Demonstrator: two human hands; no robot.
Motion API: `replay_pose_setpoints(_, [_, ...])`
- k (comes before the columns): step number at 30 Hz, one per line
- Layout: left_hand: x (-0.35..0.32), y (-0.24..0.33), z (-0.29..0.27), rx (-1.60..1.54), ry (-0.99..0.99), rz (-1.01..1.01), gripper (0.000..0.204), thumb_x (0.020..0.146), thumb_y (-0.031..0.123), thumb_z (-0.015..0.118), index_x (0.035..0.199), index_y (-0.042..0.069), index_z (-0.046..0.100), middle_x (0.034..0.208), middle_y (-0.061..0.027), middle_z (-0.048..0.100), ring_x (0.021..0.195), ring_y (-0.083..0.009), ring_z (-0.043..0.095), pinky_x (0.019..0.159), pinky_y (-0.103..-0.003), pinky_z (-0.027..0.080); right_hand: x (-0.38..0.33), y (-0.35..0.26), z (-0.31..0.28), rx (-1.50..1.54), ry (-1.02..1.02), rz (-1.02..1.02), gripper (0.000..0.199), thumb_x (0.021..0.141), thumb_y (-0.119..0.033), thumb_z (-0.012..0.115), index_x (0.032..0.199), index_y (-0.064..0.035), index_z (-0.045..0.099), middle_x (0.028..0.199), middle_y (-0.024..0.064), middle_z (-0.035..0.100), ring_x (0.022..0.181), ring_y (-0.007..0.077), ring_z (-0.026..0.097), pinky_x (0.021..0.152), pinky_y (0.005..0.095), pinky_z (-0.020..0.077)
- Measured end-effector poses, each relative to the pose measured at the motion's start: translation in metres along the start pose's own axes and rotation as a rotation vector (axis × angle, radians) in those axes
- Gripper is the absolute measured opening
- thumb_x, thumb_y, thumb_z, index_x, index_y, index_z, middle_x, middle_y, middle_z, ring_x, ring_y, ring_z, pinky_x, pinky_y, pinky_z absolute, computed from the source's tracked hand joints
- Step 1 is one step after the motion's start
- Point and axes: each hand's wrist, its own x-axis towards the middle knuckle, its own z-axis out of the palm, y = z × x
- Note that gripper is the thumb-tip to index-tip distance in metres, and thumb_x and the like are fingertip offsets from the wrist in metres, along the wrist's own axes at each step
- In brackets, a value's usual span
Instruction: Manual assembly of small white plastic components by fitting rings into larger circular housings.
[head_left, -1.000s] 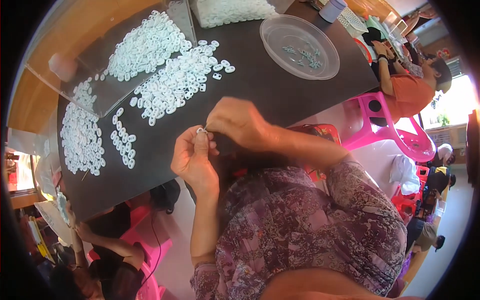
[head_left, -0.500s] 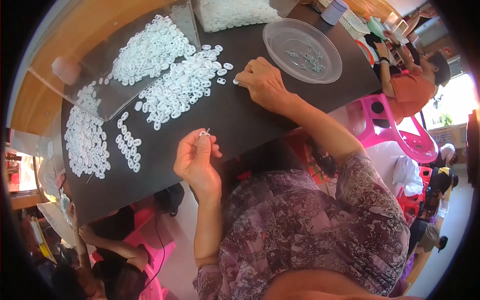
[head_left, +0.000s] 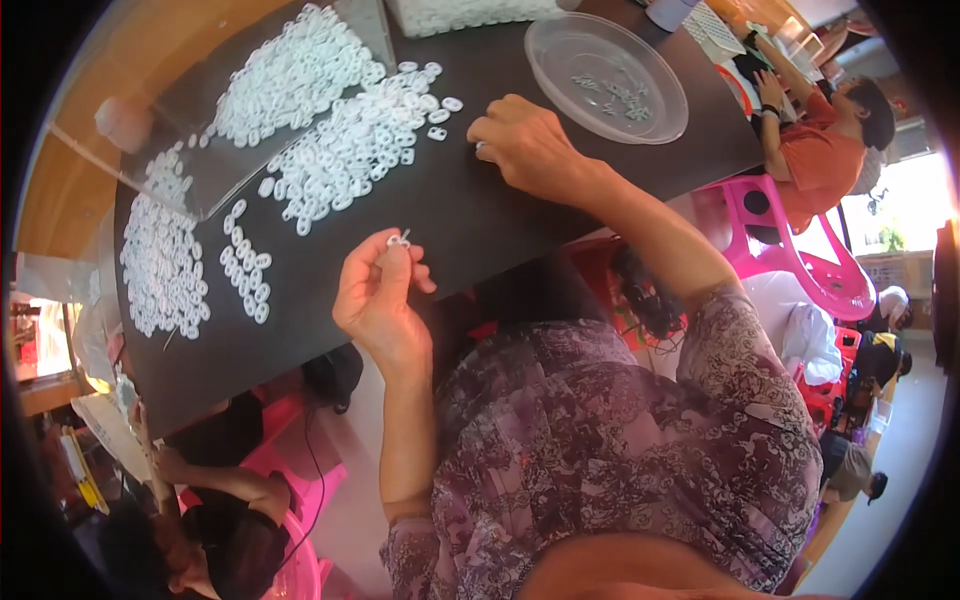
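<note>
Right hand [head_left: 522, 143] has moved from my left hand [head_left: 378, 295] toward 1 o'clock, over the table [head_left: 432, 188]. Result: one more white piece [head_left: 480, 147], partly hidden, appears pinched in my right fingers. My left fingers grip one white ring [head_left: 397, 241] with a pin [head_left: 405, 234]. Count: one dish [head_left: 552, 98], 1 o'clock; one bag [head_left: 465, 14], 12 o'clock; heaped pieces [head_left: 295, 75], 11 o'clock, uncountable.

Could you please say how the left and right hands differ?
The left hand shows its thumb side; the right hand shows its back. The left hand is nearer the patterned top; the right hand is farther out, near the clear dish. Both hold a small white piece.
</note>
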Motion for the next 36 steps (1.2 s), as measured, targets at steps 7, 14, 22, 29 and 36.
replay_pose_setpoints(7, [-0.002, 0.005, 0.001, -0.002, -0.057, 0.011, 0.018, 0.086, 0.001, 0.058, 0.101, -0.008, 0.058, 0.076, -0.0125, 0.062, 0.056, -0.0125, 0.054, 0.049, -0.025, 0.045, 0.002, -0.048, -0.012, 0.682, -0.112, 0.437, 0.014, 0.075, -0.01, 0.066, 0.086, -0.0028, 0.063, 0.07, 0.0028, 0.058, 0.066, 0.0121, 0.055, 0.058, 0.0272, 0.0434])
replay_pose_setpoints(14, [-0.008, 0.008, -0.001, -0.096, -0.073, -0.023, 0.01, 0.086, 0.001, 0.056, 0.095, -0.005, 0.057, 0.077, -0.0121, 0.063, 0.057, -0.0129, 0.056, 0.049, -0.024, 0.045, 0.005, -0.085, 0.003, 1.361, -0.031, 0.697, 0.016, 0.08, -0.013, 0.064, 0.089, 0.0003, 0.062, 0.074, 0.0029, 0.062, 0.064, 0.0057, 0.053, 0.055, 0.0194, 0.0409])
replay_pose_setpoints(22, [-0.004, 0.007, -0.005, -0.179, -0.056, 0.025, 0.01, 0.087, 0.001, 0.055, 0.095, -0.004, 0.054, 0.078, -0.0121, 0.063, 0.059, -0.0128, 0.057, 0.05, -0.024, 0.046, 0.0, -0.105, -0.001, 1.334, -0.056, 0.73, 0.017, 0.078, -0.011, 0.064, 0.09, 0.0014, 0.061, 0.074, 0.0029, 0.062, 0.064, 0.0059, 0.053, 0.055, 0.0197, 0.0404])
replay_pose_setpoints(29, [-0.004, 0.009, -0.006, -0.162, -0.059, 0.016, 0.013, 0.087, 0.001, 0.055, 0.098, -0.005, 0.055, 0.077, -0.0114, 0.063, 0.059, -0.0127, 0.057, 0.051, -0.024, 0.047, -0.001, -0.101, 0.001, 1.441, -0.097, 0.762, 0.02, 0.077, -0.011, 0.064, 0.093, 0.0016, 0.062, 0.075, 0.0035, 0.064, 0.063, 0.0057, 0.054, 0.054, 0.0189, 0.0395])
replay_pose_setpoints(36, [-0.004, 0.009, -0.007, -0.153, -0.059, 0.021, 0.015, 0.087, 0.0, 0.055, 0.101, -0.007, 0.056, 0.078, -0.0121, 0.063, 0.06, -0.0123, 0.058, 0.051, -0.023, 0.046, -0.002, -0.105, 0.001, 1.399, -0.108, 0.637, 0.017, 0.083, -0.007, 0.06, 0.098, 0.002, 0.063, 0.076, 0.0039, 0.064, 0.064, 0.0057, 0.053, 0.057, 0.0188, 0.0415])
